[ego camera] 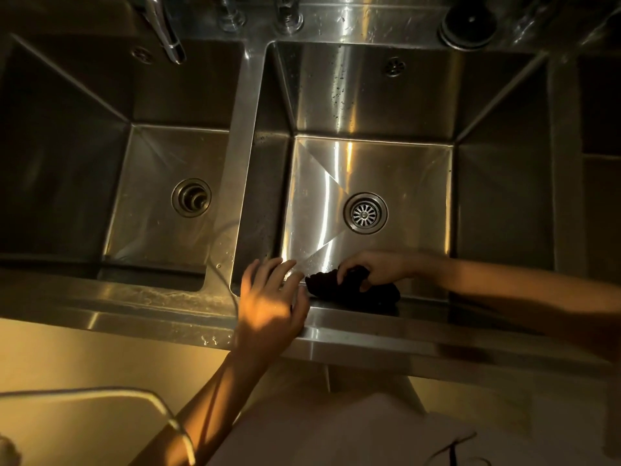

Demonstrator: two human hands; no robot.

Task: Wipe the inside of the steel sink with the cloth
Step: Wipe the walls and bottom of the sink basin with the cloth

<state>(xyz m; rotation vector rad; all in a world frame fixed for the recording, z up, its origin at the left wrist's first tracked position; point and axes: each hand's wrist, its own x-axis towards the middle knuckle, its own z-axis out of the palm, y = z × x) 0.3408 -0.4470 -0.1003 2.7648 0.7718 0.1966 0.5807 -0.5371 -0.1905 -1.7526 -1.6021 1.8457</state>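
Steel sink (pixel 369 95): your right hand (pixel 373 267) curls its fingers around the dark cloth (pixel 353 290) at the near wall; your left hand (pixel 272 304) rests spread-fingered on the rim.

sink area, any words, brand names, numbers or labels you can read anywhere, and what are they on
None: no readable text shows in this view.
The steel sink, its drain strainer, the faucet and the dark cloth gripped by the right hand bear no visible lettering.
The round dark object on the back ledge is too dim to check for markings.
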